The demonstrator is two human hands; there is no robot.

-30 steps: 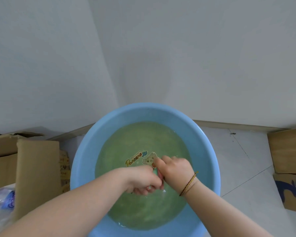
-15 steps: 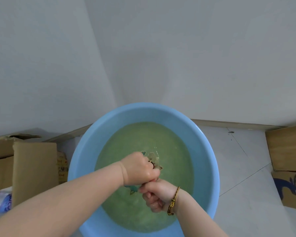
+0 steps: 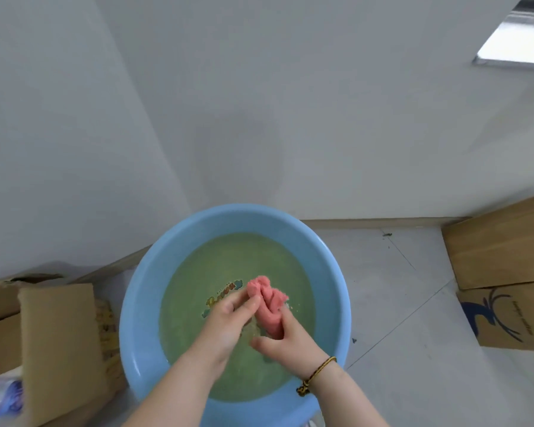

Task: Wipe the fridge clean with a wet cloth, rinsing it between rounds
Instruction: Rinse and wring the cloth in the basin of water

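Note:
A round blue basin (image 3: 167, 260) sits on the floor below me, filled with greenish water. A pink cloth (image 3: 269, 303), bunched into a wet roll, sticks up out of the water at the basin's middle. My right hand (image 3: 284, 343), with a braided band on its wrist, is wrapped around the cloth's lower end. My left hand (image 3: 228, 318) presses against the cloth's left side with its fingers closed on it. A printed picture shows on the basin's bottom beside my left hand.
White walls meet in a corner behind the basin. An open cardboard box (image 3: 56, 334) stands at the left, touching the basin. Flat cardboard boxes (image 3: 500, 269) lie on the tiled floor at the right. A metal fitting (image 3: 518, 35) shows at the top right.
Both hands were clenched together low in the water with the cloth hidden. Now the pink cloth is lifted above the surface, and my view has tilted upward.

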